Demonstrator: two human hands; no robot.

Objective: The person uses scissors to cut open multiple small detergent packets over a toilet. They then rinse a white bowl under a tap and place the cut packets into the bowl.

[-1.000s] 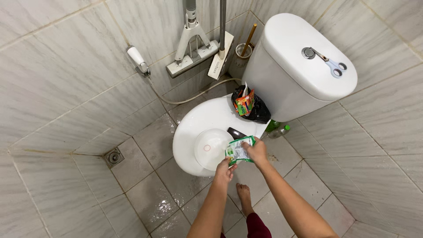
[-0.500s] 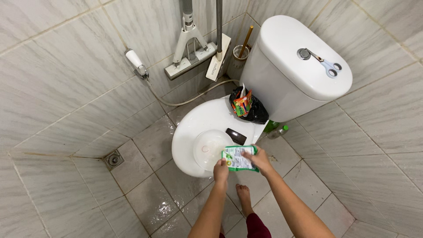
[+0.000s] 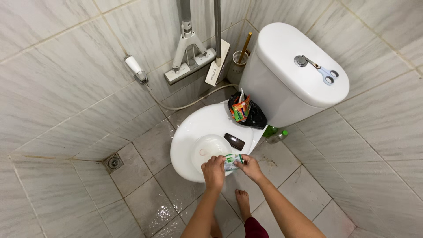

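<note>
- A white toilet (image 3: 194, 128), lid shut, carries a black bag (image 3: 255, 118), a dark bar (image 3: 234, 141) and a clear bowl (image 3: 207, 147).
- Left hand (image 3: 214, 171) and right hand (image 3: 250, 166), each grip clamped, pinch a small green-and-white sachet (image 3: 232, 161) between them, over the lid's front edge.

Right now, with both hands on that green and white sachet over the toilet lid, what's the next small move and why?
Probably tear the sachet open at its top edge. The left hand and right hand pinch it from either side, directly beside the clear bowl on the closed toilet lid, so the contents could drop in.
</note>
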